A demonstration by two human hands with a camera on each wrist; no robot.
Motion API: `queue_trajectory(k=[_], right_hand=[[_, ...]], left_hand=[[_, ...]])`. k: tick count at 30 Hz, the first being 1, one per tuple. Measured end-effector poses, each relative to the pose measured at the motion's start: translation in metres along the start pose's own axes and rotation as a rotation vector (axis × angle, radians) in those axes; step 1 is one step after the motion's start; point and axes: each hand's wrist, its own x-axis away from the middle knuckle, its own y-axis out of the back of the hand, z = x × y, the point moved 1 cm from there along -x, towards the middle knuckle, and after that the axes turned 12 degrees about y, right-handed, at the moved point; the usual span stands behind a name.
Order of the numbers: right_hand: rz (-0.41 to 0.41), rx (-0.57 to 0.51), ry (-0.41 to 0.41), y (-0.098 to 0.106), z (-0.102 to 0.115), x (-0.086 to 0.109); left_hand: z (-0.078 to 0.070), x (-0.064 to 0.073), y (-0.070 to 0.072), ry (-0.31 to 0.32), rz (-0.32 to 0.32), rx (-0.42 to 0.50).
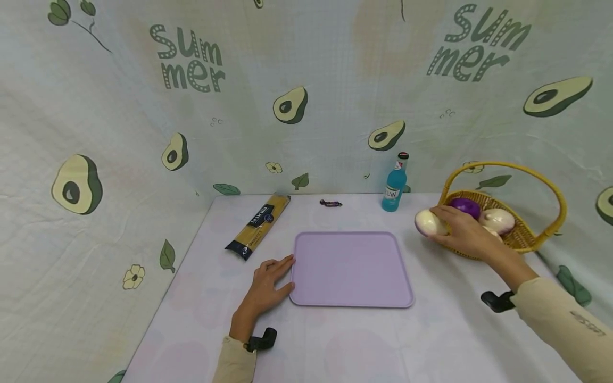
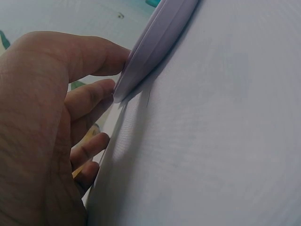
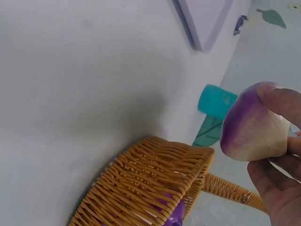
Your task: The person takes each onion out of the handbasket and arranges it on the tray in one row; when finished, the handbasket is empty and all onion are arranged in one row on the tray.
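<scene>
My right hand [image 1: 463, 230] holds a white-and-purple turnip [image 1: 429, 223] at the left rim of the wicker basket [image 1: 525, 240]. In the right wrist view, thumb and fingers grip the turnip [image 3: 251, 123] from the side, above the table and apart from the basket wall. My left hand [image 1: 266, 283] touches the left edge of the lilac tray [image 1: 351, 270] with thumb and fingers extended. The left wrist view has the thumb tip against the tray's rim [image 2: 157, 42], with the lower fingers loosely bent beside it.
Inside the basket lie a purple vegetable [image 1: 464, 207] and another white-and-purple turnip [image 1: 497, 220]; a tall handle arches above. A blue bottle [image 1: 393, 183] stands at the back. Behind the tray lie a pack of spaghetti [image 1: 258, 226] and a small wrapped candy [image 1: 330, 203].
</scene>
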Motion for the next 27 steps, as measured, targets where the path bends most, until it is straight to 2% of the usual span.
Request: queue_trajectory(k=[7, 14, 27], right_hand=[[-0.016, -0.015, 0.019, -0.002, 0.002, -0.001], [-0.036, 0.009, 0.057, -0.004, 0.006, -0.004], [-0.041, -0.002, 0.071, -0.007, 0.011, -0.008]], left_hand=[[0.002, -0.002, 0.000, 0.016, 0.014, -0.023], [0.003, -0.001, -0.001, 0.014, 0.017, -0.008], [0.001, 0.000, 0.000, 0.018, 0.017, 0.000]])
